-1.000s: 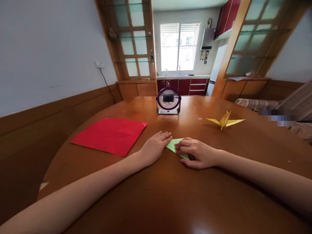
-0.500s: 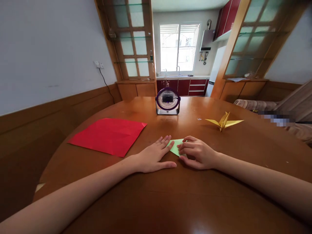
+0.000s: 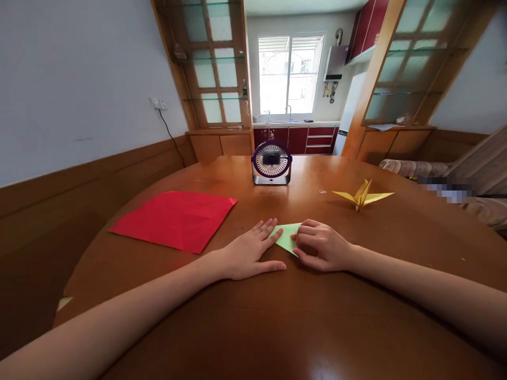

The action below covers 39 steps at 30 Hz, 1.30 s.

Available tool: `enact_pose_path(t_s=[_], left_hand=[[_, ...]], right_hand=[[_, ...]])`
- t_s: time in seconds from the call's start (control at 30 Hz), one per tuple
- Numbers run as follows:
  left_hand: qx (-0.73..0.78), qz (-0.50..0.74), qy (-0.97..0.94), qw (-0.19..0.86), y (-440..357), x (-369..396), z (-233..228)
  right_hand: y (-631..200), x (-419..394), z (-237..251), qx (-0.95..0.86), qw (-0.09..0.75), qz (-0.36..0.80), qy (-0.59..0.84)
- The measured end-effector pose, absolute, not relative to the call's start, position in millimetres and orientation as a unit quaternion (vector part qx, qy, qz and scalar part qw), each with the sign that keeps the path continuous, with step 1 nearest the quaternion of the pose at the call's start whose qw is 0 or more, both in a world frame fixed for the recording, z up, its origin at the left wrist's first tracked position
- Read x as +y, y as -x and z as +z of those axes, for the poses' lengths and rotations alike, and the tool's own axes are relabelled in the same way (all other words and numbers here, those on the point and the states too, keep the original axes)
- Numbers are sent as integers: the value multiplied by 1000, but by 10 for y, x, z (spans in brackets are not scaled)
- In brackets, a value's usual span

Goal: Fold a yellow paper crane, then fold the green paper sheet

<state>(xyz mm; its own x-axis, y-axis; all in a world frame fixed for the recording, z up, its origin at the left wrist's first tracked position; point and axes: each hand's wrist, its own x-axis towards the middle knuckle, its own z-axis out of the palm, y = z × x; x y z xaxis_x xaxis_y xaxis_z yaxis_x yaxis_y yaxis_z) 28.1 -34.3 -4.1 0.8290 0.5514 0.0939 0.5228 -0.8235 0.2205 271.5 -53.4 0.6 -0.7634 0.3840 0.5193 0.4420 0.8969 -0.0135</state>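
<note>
A small folded piece of light green paper lies on the table between my two hands. My left hand rests flat with spread fingers, and its fingertips press on the paper's left corner. Over the right part of the paper is my right hand, its fingers curled and the thumb and fingertips closed at the paper's edge. The paper's right end is hidden under that hand.
A red paper sheet lies flat to the left. At the right stands a folded yellow paper crane. A purple desk fan stands farther back on the round wooden table.
My right hand's fingers have curled in more and shifted slightly right, so more of the green paper shows. My left hand stays in place on the paper.
</note>
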Motion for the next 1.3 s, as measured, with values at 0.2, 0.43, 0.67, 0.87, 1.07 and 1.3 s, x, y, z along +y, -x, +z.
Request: enact_pose_path(t_s=[0.2, 0.43, 0.67, 0.87, 1.07, 1.3], left_hand=[[281, 73, -953, 92, -281, -352, -39], [286, 77, -951, 93, -299, -332, -18], [214, 72, -969, 102, -273, -350, 0], [210, 46, -970, 112, -284, -359, 59], [221, 56, -968, 109, -303, -361, 53], [263, 63, -958, 95, -235, -297, 27]], right_hand=[[-2727, -522, -7, -933, 279, -70, 215], [-2734, -505, -38, -931, 291, -98, 197], [-2750, -489, -39, -929, 295, -82, 210], [-2757, -484, -43, -929, 296, -77, 208], [-2768, -482, -60, -930, 294, -67, 209], [-2777, -497, -43, -929, 287, -65, 222]])
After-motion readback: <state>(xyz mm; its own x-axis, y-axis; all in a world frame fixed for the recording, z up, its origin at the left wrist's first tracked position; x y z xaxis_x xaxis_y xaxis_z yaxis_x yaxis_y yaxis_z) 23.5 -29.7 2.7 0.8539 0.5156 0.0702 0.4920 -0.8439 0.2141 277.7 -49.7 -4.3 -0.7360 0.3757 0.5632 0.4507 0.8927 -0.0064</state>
